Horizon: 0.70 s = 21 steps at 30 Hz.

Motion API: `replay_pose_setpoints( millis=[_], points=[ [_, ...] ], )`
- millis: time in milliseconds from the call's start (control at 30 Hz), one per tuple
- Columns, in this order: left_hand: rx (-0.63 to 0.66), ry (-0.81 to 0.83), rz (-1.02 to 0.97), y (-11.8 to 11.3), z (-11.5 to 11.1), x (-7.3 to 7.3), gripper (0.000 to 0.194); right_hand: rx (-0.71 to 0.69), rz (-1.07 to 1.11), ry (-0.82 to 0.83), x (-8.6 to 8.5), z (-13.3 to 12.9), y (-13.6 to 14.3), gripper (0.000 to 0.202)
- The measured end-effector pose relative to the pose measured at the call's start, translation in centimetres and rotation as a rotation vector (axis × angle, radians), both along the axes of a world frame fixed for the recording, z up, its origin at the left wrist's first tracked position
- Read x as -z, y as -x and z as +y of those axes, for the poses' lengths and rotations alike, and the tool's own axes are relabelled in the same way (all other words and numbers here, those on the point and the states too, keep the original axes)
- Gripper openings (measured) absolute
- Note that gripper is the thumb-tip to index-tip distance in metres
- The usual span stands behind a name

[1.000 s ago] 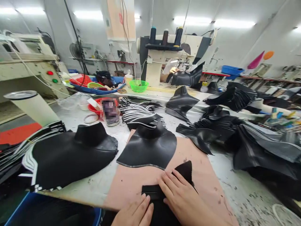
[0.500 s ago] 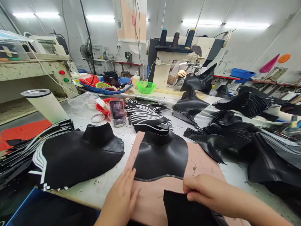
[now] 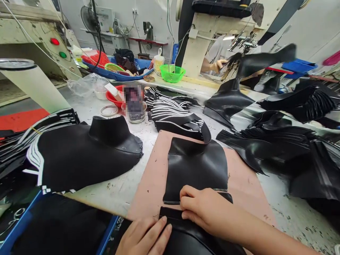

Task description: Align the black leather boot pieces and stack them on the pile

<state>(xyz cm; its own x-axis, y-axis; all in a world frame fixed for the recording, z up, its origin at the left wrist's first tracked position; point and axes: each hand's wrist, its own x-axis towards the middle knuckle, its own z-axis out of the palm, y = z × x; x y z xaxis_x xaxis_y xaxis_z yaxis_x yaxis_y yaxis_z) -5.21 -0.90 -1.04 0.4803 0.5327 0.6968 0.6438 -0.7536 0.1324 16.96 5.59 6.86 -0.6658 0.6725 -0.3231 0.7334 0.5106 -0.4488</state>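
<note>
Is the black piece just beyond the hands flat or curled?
Partly curled: the black piece rises at its far end; the near part lies spread.

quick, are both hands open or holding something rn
Left hand: open, resting on the near black leather-like panel.
Right hand: curled at its far edge; grip cannot be told.

From where I stand, I can't read a single word or number. The jar on the table carries a little pale print on its dark label, too small and blurred to make out. Dark marks dot the pink sheet; whether any is writing, I can't tell.
</note>
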Motion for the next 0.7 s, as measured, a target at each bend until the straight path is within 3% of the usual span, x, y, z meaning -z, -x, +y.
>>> replay_pose_setpoints(
  millis=[500,700],
  points=[
    [-0.003,0.051,-0.012,-0.5,0.8,0.7,0.038,0.022,0.013,0.020,0.6,0.9,0.1,0.015],
    [-0.010,0.005,0.085,-0.7,1.4,-0.1,0.035,0.015,0.000,0.008,0.7,1.1,0.2,0.014]
  ],
)
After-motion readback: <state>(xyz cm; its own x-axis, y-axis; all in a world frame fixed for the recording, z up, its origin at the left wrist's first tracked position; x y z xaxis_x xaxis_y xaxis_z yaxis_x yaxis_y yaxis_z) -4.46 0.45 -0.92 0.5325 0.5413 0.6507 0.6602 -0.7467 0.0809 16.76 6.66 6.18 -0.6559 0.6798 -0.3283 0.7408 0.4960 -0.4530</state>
